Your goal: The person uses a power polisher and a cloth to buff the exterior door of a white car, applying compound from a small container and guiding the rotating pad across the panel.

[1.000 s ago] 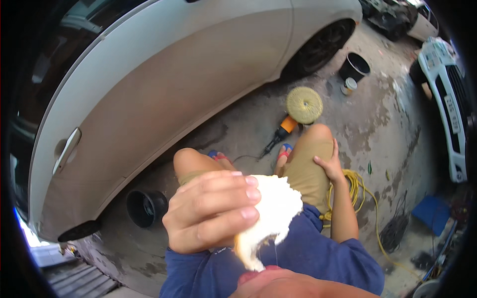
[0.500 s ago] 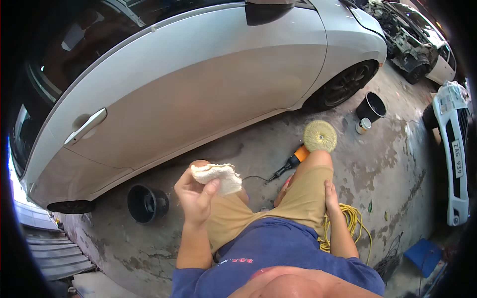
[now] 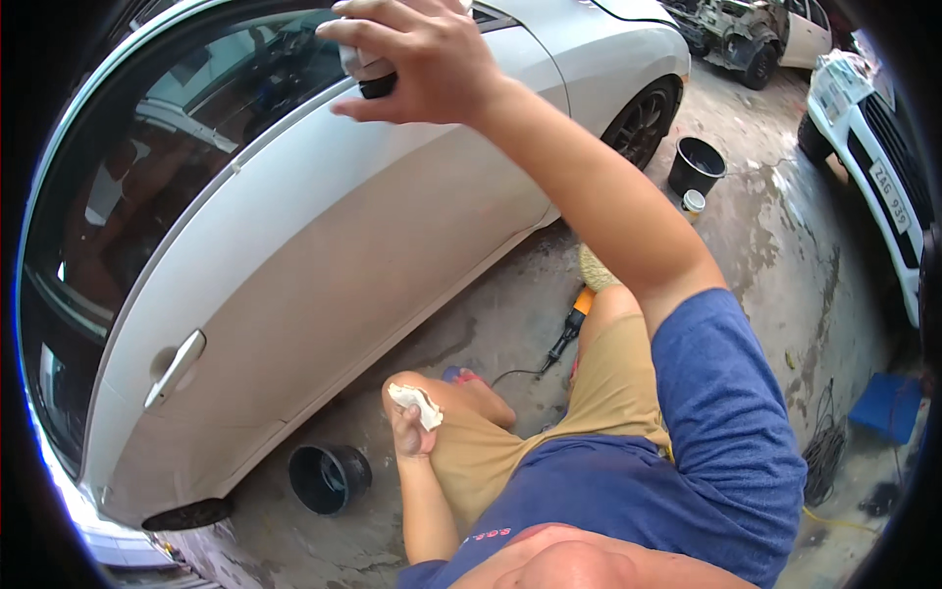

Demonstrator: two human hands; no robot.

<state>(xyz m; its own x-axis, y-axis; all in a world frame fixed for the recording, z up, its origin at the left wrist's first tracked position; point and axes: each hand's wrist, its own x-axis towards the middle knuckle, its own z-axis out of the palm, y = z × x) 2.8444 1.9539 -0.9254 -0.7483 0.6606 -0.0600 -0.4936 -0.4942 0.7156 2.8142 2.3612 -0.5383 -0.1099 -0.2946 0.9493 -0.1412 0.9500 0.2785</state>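
Observation:
In my left hand [image 3: 412, 437], above my left knee, is a folded white cloth [image 3: 416, 404] pinched between thumb and fingers. My right arm reaches up and across the white car [image 3: 392, 206]. My right hand [image 3: 427, 64] is raised at the door mirror [image 3: 361, 64], its fingers spread and the thumb stretched out below. It covers much of the mirror, whose pale side and black lower part show between fingers and thumb. I cannot tell whether the hand touches it. The door handle [image 3: 177, 368] lies farther left.
A black bucket [image 3: 329, 479] stands by my left leg, another bucket [image 3: 698, 167] beyond the front wheel with a small jar [image 3: 693, 203]. An orange and black polisher [image 3: 567, 324] lies by my right knee. A loose white bumper [image 3: 883, 187] and a blue thing [image 3: 886, 407] are at right.
My right hand has left my right leg and swung up to the car's mirror. My left hand, still with the cloth, has dropped nearer my knee. The view has shifted.

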